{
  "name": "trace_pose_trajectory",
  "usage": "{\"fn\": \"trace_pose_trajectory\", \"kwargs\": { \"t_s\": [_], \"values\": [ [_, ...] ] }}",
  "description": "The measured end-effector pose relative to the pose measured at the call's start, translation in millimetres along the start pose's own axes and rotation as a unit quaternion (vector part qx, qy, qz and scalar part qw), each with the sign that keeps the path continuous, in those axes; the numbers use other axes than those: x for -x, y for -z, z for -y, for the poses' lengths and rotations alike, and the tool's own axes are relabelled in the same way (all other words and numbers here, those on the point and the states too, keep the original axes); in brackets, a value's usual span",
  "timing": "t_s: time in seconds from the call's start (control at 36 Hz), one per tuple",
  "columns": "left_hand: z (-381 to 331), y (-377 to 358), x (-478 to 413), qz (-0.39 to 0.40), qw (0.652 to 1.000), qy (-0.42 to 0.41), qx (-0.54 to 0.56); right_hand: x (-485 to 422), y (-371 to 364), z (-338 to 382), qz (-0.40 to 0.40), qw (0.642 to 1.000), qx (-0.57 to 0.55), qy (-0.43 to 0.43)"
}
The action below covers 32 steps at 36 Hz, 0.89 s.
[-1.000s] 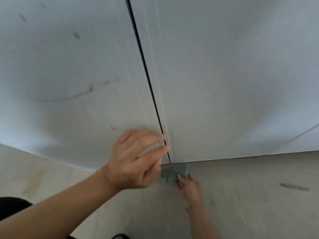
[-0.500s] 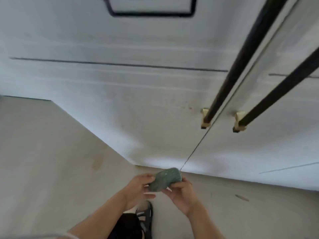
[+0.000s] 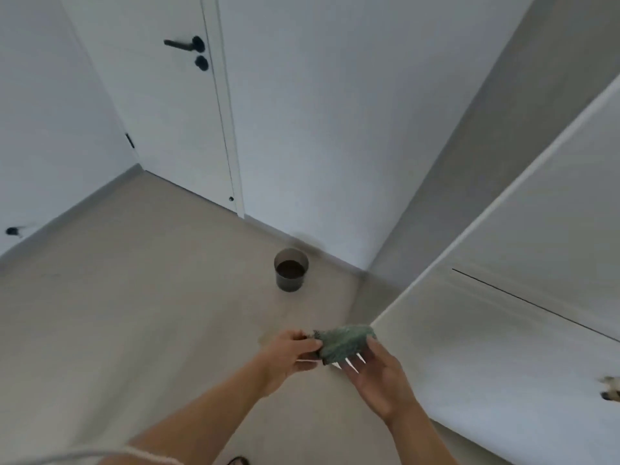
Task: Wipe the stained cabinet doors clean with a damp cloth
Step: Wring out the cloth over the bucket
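Hands hold a crumpled green cloth (image 3: 342, 342) near the white cabinet door (image 3: 496, 347) corner.
The left hand (image 3: 291, 354) pinches its edge; the right hand (image 3: 380, 375) lies spread under it. Wide beige floor (image 3: 141, 307) lies left.

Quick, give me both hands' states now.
Left hand: pinches the green cloth at its left edge.
Right hand: open, straight fingers under the cloth.
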State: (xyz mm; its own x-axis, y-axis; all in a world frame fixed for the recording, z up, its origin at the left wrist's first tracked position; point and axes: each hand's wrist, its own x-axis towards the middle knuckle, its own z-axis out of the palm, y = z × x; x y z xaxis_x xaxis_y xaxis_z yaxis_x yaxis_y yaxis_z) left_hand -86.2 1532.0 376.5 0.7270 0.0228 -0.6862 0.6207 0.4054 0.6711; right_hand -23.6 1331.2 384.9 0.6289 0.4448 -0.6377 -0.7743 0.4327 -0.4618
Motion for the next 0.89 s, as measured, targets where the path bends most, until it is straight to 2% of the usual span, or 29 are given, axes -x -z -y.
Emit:
{"fn": "trace_pose_trajectory", "kwargs": {
  "t_s": [0.08,0.22,0.39,0.47,0.61,0.72,0.89],
  "values": [
    [-37.3,61.9,10.2,-0.048,0.998,-0.02,0.027,-23.4,-72.3,-23.5,0.015,0.999,0.047,-0.013],
    [-81.9,129.5,13.8,-0.08,0.993,-0.035,0.076,-72.8,-146.6,-36.4,0.036,0.994,0.099,-0.031],
    [-109.1,192.7,-39.4,-0.129,0.987,-0.034,0.088,-178.7,-193.5,-39.2,0.005,0.985,0.141,-0.095],
    [-121.4,227.3,-80.5,-0.175,0.982,-0.004,0.072,-244.7,-207.7,-47.2,-0.017,0.98,0.137,-0.145],
    [-150.5,285.5,-151.6,-0.227,0.972,0.008,0.052,-338.3,-238.1,-55.8,-0.005,0.974,0.12,-0.19],
    [-184.9,313.7,-198.2,-0.228,0.973,0.021,0.008,-384.6,-264.6,-49.2,-0.047,0.975,0.151,-0.156],
    [-235.2,337.5,-302.7,-0.145,0.987,0.018,-0.069,-452.9,-272.9,-20.3,-0.12,0.974,0.145,-0.123]
  ]
}}
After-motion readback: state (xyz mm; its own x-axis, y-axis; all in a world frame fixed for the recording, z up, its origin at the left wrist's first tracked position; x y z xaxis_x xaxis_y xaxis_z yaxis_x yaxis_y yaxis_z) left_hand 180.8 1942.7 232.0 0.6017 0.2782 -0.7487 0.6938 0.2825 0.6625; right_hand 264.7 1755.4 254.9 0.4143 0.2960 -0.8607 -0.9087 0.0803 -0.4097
